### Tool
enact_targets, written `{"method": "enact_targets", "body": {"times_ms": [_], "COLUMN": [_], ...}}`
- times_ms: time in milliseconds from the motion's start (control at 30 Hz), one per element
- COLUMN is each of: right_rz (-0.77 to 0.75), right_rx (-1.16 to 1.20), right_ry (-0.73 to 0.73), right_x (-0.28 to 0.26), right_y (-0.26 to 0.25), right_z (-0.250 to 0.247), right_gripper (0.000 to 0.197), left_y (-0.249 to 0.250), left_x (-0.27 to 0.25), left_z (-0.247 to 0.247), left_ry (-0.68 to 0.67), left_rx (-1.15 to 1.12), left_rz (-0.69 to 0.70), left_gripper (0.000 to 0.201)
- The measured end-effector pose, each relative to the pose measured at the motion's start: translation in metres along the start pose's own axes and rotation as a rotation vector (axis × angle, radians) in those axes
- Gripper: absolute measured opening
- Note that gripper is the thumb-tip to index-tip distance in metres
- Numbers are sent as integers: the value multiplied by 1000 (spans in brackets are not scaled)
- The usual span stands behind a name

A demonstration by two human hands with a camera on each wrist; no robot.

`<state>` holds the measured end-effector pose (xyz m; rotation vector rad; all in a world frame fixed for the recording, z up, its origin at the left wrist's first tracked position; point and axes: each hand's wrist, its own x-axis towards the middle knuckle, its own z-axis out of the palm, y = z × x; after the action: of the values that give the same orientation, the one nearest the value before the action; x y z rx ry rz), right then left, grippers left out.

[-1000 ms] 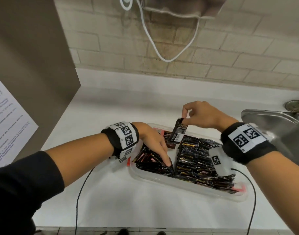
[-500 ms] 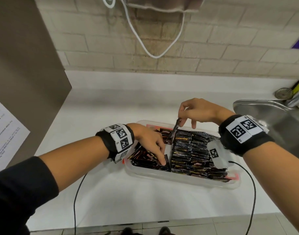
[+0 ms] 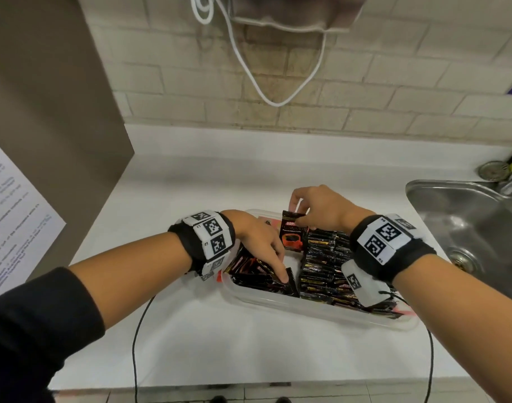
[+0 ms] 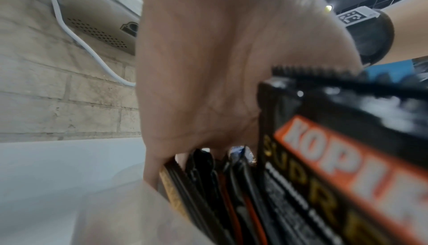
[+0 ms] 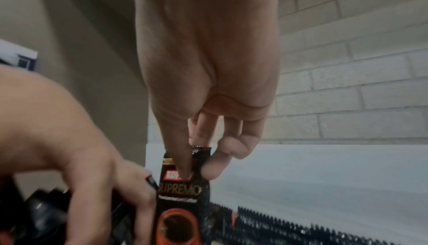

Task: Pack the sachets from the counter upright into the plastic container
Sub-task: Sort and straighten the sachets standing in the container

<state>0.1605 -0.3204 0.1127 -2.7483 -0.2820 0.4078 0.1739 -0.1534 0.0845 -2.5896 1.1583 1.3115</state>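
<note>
A white bench (image 3: 191,338) runs under a wall of pale bricks (image 3: 365,82). A white cord (image 3: 281,103) hangs down the wall from a grey box (image 3: 292,13) at 12 o'clock. A steel sink (image 3: 467,228) sits at 3 o'clock, and a brown panel with a paper sheet (image 3: 13,222) stands at 9 o'clock. Thin black wires run off the near edge of the bench.

The clear plastic container (image 3: 278,301) sits on the bench in the middle. It is nearly full of dark sachets (image 3: 321,271) standing in rows, with a small gap between the left bunch and the right rows.

The head view shows the whole container and both arms with black wrist bands. The right wrist view shows what it cannot: the words on the one sachet (image 5: 183,203) and the red cup picture. The left wrist view shows the sachet tops very close and blurry, and holes under the grey box.

The right hand (image 3: 321,210) reaches down from 1 o'clock. Its grip pinches the top of the one sachet between thumb and fingers, holding it upright over the far end of the gap. The left hand (image 3: 257,239) comes from 9 o'clock. Its fingers (image 3: 281,271) are straight and press on the left bunch of sachets, holding nothing.
</note>
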Motion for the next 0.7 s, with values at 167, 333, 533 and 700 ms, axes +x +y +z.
{"method": "enact_targets", "body": {"times_ms": [167,333,533,700], "right_rz": [-8,74,91,95], "right_rx": [-196,-222,-225,-218], "right_ry": [48,77,62,73], "right_x": [11,15,13,10], "right_y": [-4,-2,-3,0], "right_z": [25,32,28,25], "right_gripper": [16,25,23,18], "left_y": [0,1,2,3], "left_x": [0,1,5,9], "left_z": [2,3,5,4], "left_ry": [15,14,8,-4], "left_rx": [31,22,54,47], "left_rz": [-7,-15,-21,-26], "left_gripper": [51,49,49,48]}}
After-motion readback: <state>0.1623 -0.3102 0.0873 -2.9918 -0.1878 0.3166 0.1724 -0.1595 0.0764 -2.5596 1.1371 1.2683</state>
